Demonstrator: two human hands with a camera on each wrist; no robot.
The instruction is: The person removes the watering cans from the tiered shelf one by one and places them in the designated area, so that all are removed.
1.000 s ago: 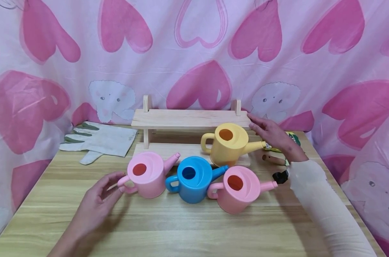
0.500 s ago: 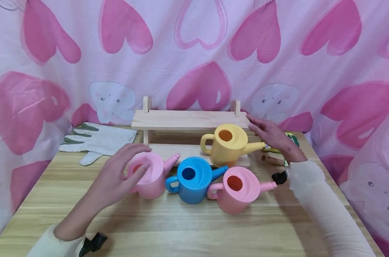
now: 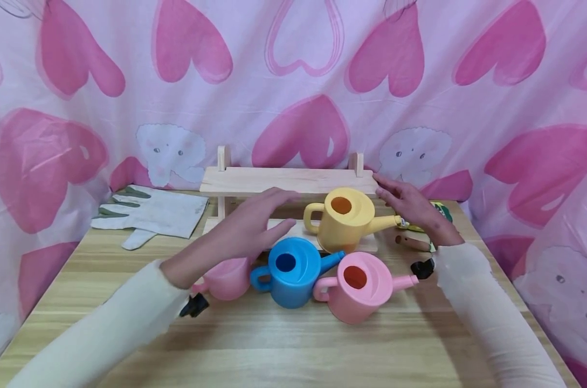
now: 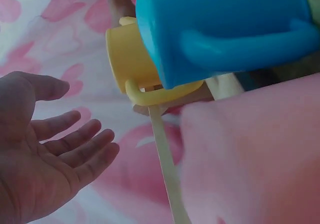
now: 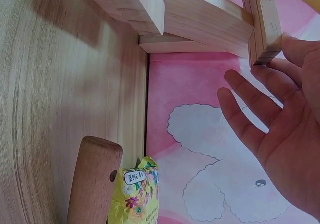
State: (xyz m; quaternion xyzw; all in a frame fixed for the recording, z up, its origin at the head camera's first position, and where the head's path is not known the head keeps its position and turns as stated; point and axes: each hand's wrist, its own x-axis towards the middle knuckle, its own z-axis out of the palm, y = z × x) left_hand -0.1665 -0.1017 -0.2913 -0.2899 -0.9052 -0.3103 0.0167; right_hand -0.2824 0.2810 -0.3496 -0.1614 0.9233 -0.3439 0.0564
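My left hand point(image 3: 256, 226) hovers with fingers spread above the blue watering can point(image 3: 293, 283), holding nothing. In the left wrist view its palm point(image 4: 40, 169) is bare. Partly hidden under it stands a pink watering can point(image 3: 229, 280). A yellow watering can point(image 3: 346, 229) stands on the lower board of a two-tier wooden shelf point(image 3: 283, 180), spout to the right. Another pink watering can point(image 3: 358, 296) stands right of the blue one. My right hand point(image 3: 409, 205) holds the right end of the shelf's top board between thumb and index finger; other fingers extend free in the right wrist view.
A pair of white and green gloves point(image 3: 152, 213) lies left of the shelf. Behind the right wrist lie a wooden handle point(image 5: 95, 179) and a yellow flowered packet point(image 5: 135, 194). A pink heart-patterned curtain point(image 3: 293, 43) hangs behind the wooden table point(image 3: 274, 350).
My left hand has left the left pink watering can's handle and moved right and away from me, over that can toward the yellow one. The right hand stays at the shelf end.
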